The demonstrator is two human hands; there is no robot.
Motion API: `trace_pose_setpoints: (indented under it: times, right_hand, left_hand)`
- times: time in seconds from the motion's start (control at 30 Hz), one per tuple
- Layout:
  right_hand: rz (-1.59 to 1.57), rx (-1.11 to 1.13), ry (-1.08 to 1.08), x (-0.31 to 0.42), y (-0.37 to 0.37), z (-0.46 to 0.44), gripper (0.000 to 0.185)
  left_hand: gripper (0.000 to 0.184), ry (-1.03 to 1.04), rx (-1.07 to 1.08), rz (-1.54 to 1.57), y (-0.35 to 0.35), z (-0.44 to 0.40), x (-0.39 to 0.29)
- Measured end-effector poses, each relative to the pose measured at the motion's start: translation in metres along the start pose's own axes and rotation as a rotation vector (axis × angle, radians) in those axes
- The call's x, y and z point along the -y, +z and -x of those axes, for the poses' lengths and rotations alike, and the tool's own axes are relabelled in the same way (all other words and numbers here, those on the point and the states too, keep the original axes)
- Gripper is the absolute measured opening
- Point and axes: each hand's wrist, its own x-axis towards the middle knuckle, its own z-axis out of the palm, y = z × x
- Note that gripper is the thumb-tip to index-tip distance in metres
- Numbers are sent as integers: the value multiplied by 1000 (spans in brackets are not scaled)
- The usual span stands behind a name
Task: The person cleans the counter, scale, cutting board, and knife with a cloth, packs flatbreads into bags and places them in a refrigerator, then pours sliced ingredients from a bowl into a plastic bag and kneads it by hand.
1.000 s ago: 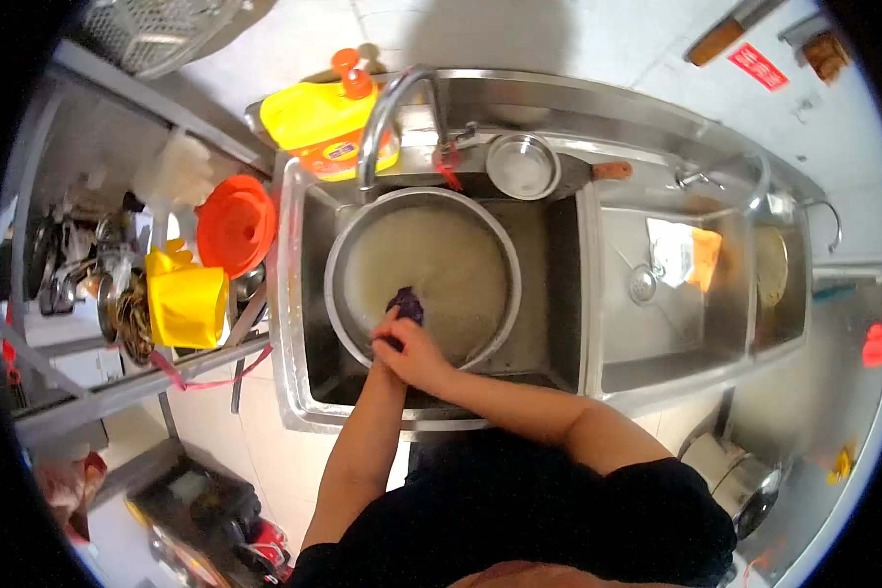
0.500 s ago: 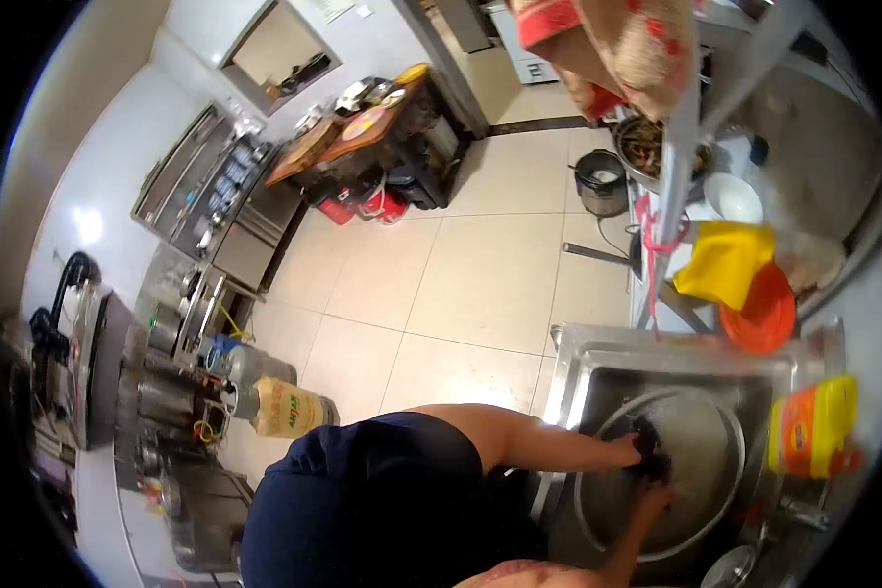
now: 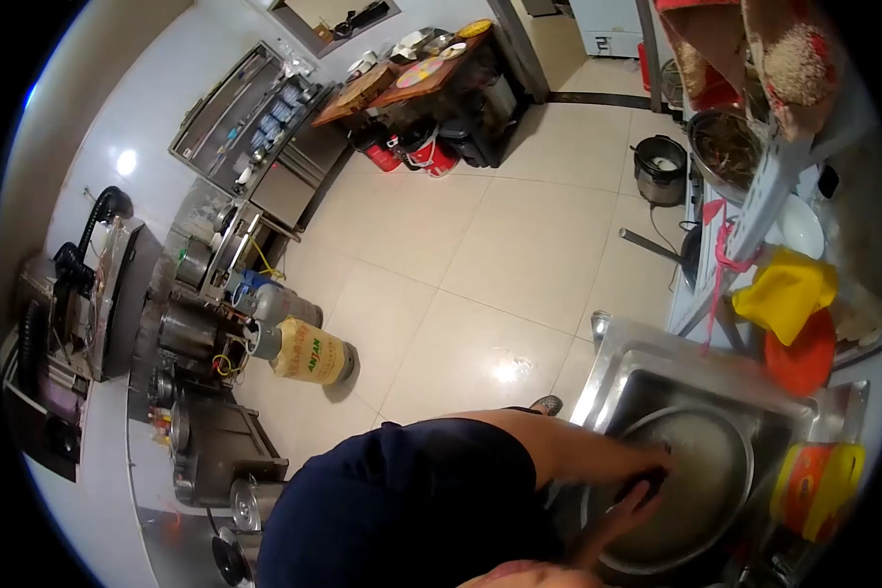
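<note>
A wide round metal basin (image 3: 750, 461) of cloudy water sits in the steel sink (image 3: 647, 343). Over its near left side my left hand (image 3: 655, 458) reaches in from above in the picture, fingers closed on a small, dark, soft-looking item (image 3: 649, 480). My right hand (image 3: 635, 508) comes up from below and grips the same dark item, its fingers bent and partly blurred. The item's exact kind is too blurred to tell. Both hands are close together, just above or at the water.
A yellow jug with an orange label (image 3: 815, 488) stands at the sink's right edge. A yellow cloth (image 3: 786, 294) and an orange-red lid-like disc (image 3: 799, 353) lie beyond the sink. Gas cylinders (image 3: 309, 355) stand on the tiled floor (image 3: 500, 265) to the left.
The head view has shifted, so the room sits further right and the jug lower. Both hands are still together on the dark item at the basin, now nearer its left rim.
</note>
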Motion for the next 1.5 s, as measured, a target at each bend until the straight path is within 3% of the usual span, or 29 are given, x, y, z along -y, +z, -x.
trace_pose_setpoints:
  times: [0.03,0.1,0.17,0.27,0.4,0.5,0.57,0.67,0.73,0.83,0.9,0.97,1.07,1.13,1.2,1.23,1.27,1.33,1.37,1.43,1.5]
  right_hand:
    - [-42,-149,124,10,12,-1,41]
    - [288,-98,-64,-19,-9,-18,39]
    - [454,-65,-16,-50,-43,-47,39]
    - [615,-30,208,-57,-89,-81,40]
    - [964,-21,82,-89,-119,-96,39]
    - [1240,65,19,-112,-128,-85,38]
    - [1316,196,23,-121,-140,-74,38]
    - [1245,361,32,-120,-139,-65,38]
    - [1034,404,59,-100,-131,-61,37]
    - [350,372,89,-33,-100,-41,31]
    - [167,224,115,-14,-107,-33,33]
    - [681,333,-621,-1,-127,-32,42]
    - [387,168,-612,29,-119,-34,45]
    - [307,0,-345,69,-84,-26,41]
    - [223,-167,-71,103,-52,-16,40]
    - [464,201,-266,58,-87,-38,40]
    - [378,211,-388,52,-70,-21,37]
    - [520,260,-478,51,-85,-13,39]
    - [592,93,-592,49,-89,-8,39]
    - [720,-241,-807,49,-86,5,40]
    - [595,-341,-707,43,-64,12,42]
  left_hand:
    - [40,1,-13,-9,1,-1,3]
    - [37,21,-42,-28,6,-5,8]
    - [35,41,-74,-70,9,-9,14]
    - [31,102,-167,-145,14,-22,23]
    - [27,265,-464,-158,15,-28,42]
    - [23,304,-311,-282,7,-24,38]
    - [23,368,-51,-502,6,-38,47]
    - [29,427,192,-802,7,-29,33]
    - [41,372,271,-660,17,-28,35]
    - [51,333,484,-441,26,-27,32]
    - [59,309,408,-405,24,-4,10]
    - [66,233,350,-365,16,42,-30]
    - [73,108,302,-284,8,75,-62]
    - [78,109,289,-209,12,65,-60]
    - [72,90,396,109,18,82,-70]
    - [70,75,452,264,20,80,-68]
    - [64,56,550,235,17,74,-69]
    - [53,16,747,176,13,59,-72]
    - [38,32,613,310,20,61,-71]
    - [36,-53,506,303,23,85,-84]
    - [37,-71,409,239,29,97,-83]
